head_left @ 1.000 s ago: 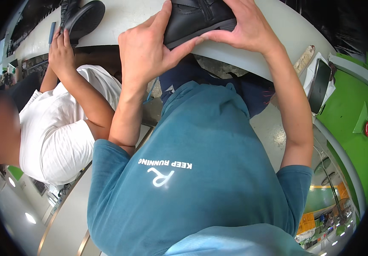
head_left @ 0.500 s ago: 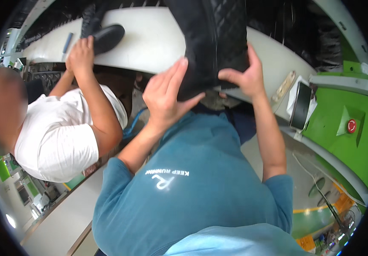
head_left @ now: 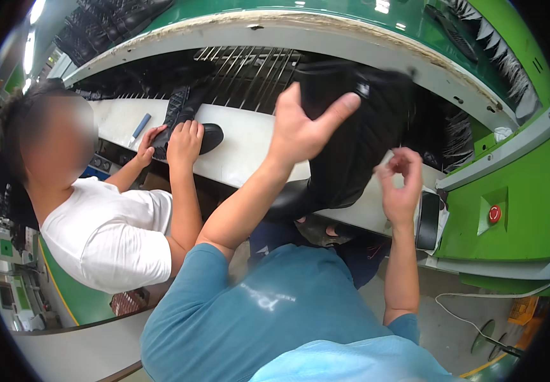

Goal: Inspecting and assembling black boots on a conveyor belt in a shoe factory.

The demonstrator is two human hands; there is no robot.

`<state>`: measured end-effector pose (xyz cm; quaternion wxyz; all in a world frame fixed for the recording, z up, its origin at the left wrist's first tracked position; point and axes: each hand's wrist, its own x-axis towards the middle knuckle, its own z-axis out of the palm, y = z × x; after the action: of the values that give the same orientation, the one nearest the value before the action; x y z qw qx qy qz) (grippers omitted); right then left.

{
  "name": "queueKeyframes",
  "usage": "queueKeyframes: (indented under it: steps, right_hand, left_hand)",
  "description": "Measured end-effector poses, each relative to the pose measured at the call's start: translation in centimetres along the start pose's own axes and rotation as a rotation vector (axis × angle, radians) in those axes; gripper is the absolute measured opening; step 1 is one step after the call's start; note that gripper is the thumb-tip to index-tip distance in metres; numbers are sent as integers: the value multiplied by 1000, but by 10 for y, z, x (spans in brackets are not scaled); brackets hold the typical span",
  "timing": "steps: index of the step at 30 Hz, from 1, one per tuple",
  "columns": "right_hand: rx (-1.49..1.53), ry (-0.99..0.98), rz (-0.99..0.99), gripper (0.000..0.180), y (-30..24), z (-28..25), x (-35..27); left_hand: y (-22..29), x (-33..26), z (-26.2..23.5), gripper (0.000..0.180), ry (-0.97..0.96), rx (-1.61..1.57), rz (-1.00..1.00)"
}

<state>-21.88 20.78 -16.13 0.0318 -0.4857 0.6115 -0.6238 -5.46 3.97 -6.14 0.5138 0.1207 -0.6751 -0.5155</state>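
A tall black boot (head_left: 357, 149) with a quilted shaft stands tilted at the bench's near edge, its toe pointing to the left. My left hand (head_left: 303, 127) grips the top of the shaft, thumb near a small white label inside the opening. To the right of the boot, apart from it or barely touching, my right hand (head_left: 403, 184) is curled with thumb and forefinger pinched together. A small pale bit shows at those fingertips, too blurred to name. The boot's upper part is also smeared by motion.
On the left, a person in a white shirt (head_left: 106, 235) holds another black boot (head_left: 211, 137) on the white bench (head_left: 243, 127). A blue stick-like tool (head_left: 141, 124) lies there. Behind are metal rods (head_left: 249, 76) and a green conveyor (head_left: 326, 6). A green machine with a red button (head_left: 494, 214) stands right.
The boot has turned, so its toe and opening now show. My left hand went from its side to the shaft top. My right hand let go and pinched shut. The view shifted.
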Motion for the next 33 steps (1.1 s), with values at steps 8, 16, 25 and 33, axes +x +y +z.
queueKeyframes:
  steps: [8, 16, 25, 33]
  right_hand:
    - [229, 94, 73, 45, -89, -18, 25]
    - [348, 63, 190, 39, -120, 22, 60]
    - [531, 2, 245, 28, -123, 35, 67]
    - [632, -39, 289, 27, -134, 40, 71]
  left_hand:
    - [8, -2, 28, 15, 25, -133, 85]
    - [13, 2, 19, 18, 40, -56, 91]
    - [15, -5, 18, 16, 51, -106, 101]
    - [11, -2, 19, 15, 88, -102, 155]
